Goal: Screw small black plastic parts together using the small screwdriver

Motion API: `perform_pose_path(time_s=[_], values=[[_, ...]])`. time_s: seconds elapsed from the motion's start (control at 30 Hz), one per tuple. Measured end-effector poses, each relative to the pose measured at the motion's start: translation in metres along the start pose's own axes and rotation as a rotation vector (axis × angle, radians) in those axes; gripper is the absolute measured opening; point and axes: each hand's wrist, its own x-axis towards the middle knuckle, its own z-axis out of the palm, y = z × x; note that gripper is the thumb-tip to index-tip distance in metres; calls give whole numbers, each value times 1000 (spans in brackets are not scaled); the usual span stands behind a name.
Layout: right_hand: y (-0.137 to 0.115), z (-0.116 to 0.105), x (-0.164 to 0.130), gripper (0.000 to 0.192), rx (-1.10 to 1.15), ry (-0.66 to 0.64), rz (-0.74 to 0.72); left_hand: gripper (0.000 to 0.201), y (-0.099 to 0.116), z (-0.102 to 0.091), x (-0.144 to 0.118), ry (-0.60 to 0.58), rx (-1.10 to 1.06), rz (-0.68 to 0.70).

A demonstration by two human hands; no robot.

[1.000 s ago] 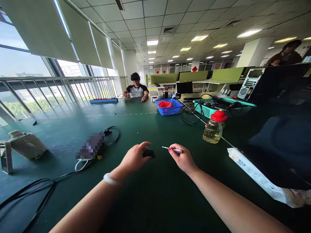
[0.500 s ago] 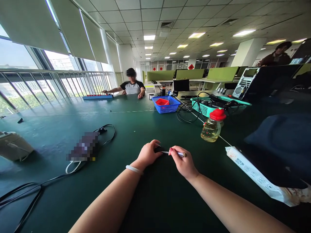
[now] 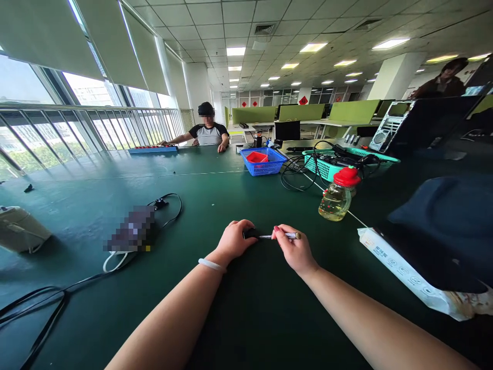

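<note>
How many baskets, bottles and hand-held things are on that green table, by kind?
Plastic baskets: 2, a blue basket and a teal basket.
Red-capped bottle: 1.
Small black part in the left hand: 1.
Thin tool in the right hand: 1.
Total: 5.

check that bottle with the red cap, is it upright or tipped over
Upright: the bottle stands on the green table, red cap on top.

A red-capped bottle of yellowish liquid is seen right of centre on the green bench. A blue basket and a teal basket are placed behind it.
</note>
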Motion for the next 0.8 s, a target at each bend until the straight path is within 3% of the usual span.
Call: perform_pose_path(time_s=[0.17,0.43,0.6,0.8], values=[[1,-4,1,38,61,74,25,31,-1,0,0,-1,-13,-13],[7,-2,4,37,39,-26,56,33,-2,1,0,-9,-3,-21],[-5,-2,-1,32,-62,-38,-155,30,-4,1,-1,6,5,1],[-16,5,-10,24,-193,-176,-367,35,-5,1,-3,11,22,11]])
